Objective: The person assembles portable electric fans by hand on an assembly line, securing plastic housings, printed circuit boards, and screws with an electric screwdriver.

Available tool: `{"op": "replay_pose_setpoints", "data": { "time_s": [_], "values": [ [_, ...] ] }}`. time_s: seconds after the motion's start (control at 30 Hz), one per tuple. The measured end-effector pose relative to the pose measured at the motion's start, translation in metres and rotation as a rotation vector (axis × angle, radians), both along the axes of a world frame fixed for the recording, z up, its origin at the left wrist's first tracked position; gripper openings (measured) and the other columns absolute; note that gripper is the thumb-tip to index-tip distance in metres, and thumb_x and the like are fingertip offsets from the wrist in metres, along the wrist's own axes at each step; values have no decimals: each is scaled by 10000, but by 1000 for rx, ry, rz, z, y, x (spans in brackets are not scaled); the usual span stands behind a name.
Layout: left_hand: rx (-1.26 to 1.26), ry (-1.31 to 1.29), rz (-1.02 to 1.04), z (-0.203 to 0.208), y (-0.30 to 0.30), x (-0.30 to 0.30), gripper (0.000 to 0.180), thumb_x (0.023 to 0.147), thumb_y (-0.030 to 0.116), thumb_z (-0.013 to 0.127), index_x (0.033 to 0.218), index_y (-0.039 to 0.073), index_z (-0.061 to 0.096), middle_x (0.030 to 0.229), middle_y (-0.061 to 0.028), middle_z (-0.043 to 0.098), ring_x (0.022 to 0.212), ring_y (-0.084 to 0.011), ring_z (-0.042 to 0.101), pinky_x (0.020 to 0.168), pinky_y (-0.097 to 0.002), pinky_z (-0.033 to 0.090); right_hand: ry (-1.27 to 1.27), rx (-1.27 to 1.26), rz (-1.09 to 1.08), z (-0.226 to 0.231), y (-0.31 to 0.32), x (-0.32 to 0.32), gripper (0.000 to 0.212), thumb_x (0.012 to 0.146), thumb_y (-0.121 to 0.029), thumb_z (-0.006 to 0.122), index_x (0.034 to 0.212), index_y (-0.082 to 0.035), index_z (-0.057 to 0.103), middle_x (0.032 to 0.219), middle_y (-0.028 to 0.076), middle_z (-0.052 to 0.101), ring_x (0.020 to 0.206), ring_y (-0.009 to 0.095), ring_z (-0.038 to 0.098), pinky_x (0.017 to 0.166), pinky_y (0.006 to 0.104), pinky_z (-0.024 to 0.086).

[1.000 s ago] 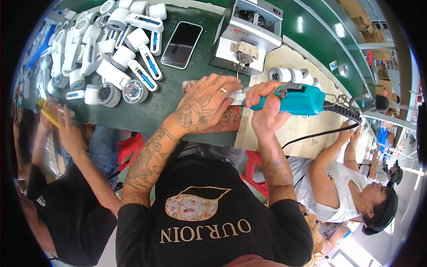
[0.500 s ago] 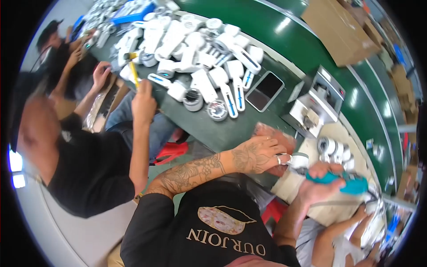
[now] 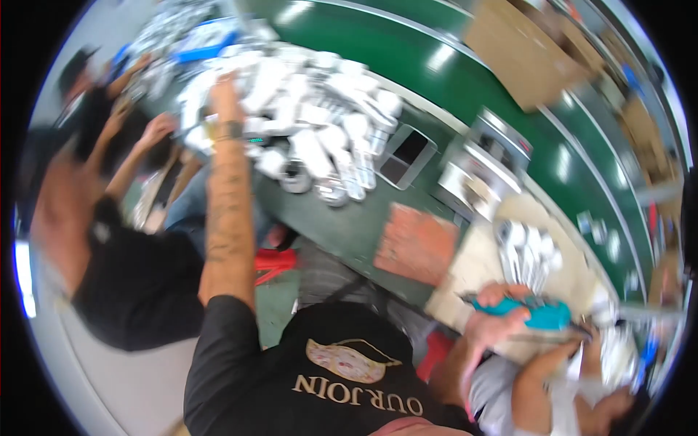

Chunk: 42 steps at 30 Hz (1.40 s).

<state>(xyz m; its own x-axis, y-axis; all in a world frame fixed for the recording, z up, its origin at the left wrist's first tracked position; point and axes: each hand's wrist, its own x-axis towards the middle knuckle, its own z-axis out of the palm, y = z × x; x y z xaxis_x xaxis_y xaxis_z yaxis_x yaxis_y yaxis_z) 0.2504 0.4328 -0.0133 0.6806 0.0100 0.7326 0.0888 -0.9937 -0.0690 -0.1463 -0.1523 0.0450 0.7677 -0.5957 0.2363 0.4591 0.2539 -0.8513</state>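
My left arm reaches far to the left, and my left hand is over a big pile of white plastic parts with round heads and long handles. Motion smears its fingers, so what they hold, if anything, cannot be made out. In my right hand is a teal electric screwdriver, its bit pointing left above the pale board. Left of that board lies a flat reddish square pad with nothing on it. Several similar white parts are grouped on the board, beyond the screwdriver.
A phone and a metal box-shaped device are on the dark green table. Co-workers sit at left and lower right. A cardboard carton stands beyond the green conveyor. A blue tray is far left.
My left hand has left the reddish pad and the white part there, swinging left to the pile. That part no longer shows on the pad. My right hand keeps the screwdriver; the view has shifted slightly.
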Motion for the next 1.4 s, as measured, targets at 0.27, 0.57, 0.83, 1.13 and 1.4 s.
{"op": "replay_pose_setpoints", "data": {
  "time_s": [0.27, 0.57, 0.83, 1.13, 1.4],
  "values": [
    [-637, 1015, -1270, 109, -464, -234, 360, 941, 337, 617, 1145, 42, 652, 1003, -129, 697, 901, -259, 688, 815, -406, 527, 111, -210, -162, -12, -8, -32, 635, 861, -522, 730, 1089, 37, 532, 750, 83, 594, 662, 173, 589, 604, 298, 482],
    [-178, 1034, -1435, -2, -589, -285, 567, 973, 474, 493, 1405, 107, 490, 1237, -247, 561, 1082, -360, 605, 890, -471, 496, 183, -307, -250, -10, -6, -63, 690, 853, -589, 703, 1055, 38, 497, 688, 79, 538, 594, 193, 550, 532, 307, 445],
    [-18, 843, -1408, 57, -472, -267, 490, 872, 193, 636, 1349, 130, 541, 1143, -159, 635, 941, -342, 644, 830, -431, 523, 268, -310, -141, -15, -15, -56, 547, 878, -383, 744, 1156, 45, 546, 786, 52, 614, 680, 120, 574, 605, 247, 447],
    [-542, 772, -1278, 31, -428, -255, 341, 819, 172, 738, 1148, 110, 674, 1018, -84, 682, 957, -319, 611, 823, -404, 495, 230, -202, 54, -19, 1, -8, 574, 940, -464, 638, 1185, 39, 511, 933, 94, 587, 740, 162, 579, 641, 300, 449],
    [-577, 707, -1407, 23, -429, -239, 260, 831, 222, 725, 1070, 118, 722, 962, -33, 647, 951, -260, 565, 838, -399, 472, 39, -235, 4, 20, 8, 61, 748, 869, -680, 602, 1078, 33, 519, 658, 54, 473, 566, 167, 475, 545, 329, 412]
  ]
}}
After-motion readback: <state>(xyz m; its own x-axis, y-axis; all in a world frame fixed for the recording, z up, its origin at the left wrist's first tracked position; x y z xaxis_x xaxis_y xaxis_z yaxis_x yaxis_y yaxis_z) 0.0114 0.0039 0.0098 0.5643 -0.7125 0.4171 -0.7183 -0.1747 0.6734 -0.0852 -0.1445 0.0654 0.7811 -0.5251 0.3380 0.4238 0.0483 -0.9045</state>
